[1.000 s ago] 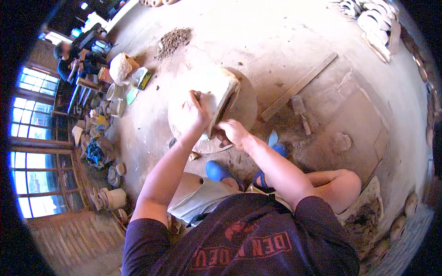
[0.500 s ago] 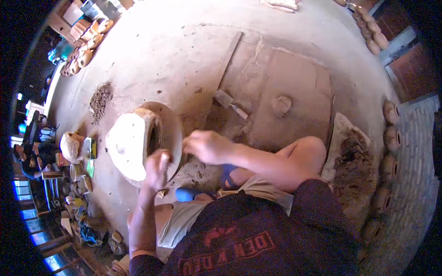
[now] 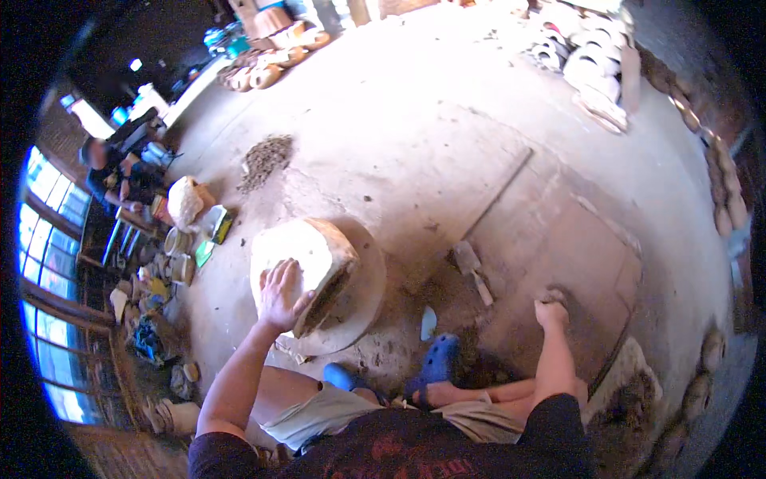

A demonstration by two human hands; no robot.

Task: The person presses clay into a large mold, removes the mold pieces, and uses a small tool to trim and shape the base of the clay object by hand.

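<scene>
In the head view, your left hand (image 3: pixel 281 294) lies flat on the near left flank of the clay pot (image 3: pixel 302 267), fingers spread and pressed against its pale wall; the grip is an open palm bracing the pot, not closed around anything. The pot sits tipped on its side on the round disc (image 3: pixel 363 297), which rests on the dusty floor (image 3: pixel 415 152) left of centre and just beyond your knees. Its long axis runs from the rounded pale bottom at the far left to the dark mouth at the near right, so the opening points toward your right and a little toward you. The mouth lies just right of your left fingertips, with the rim between hand and disc.

Your right hand (image 3: pixel 550 311) is well apart from the pot, planted low on the floor at the right, on a darker patch. Its fingers look curled downward on the ground, but you cannot tell from here whether they hold a lump of something or only press the floor. The left hand is therefore by far the nearer one to the pot.

Between the two hands, a small trowel (image 3: pixel 472 271) lies on the floor, its length running far left to near right. Your blue clogs (image 3: pixel 437 363) sit just near of the disc.
</scene>
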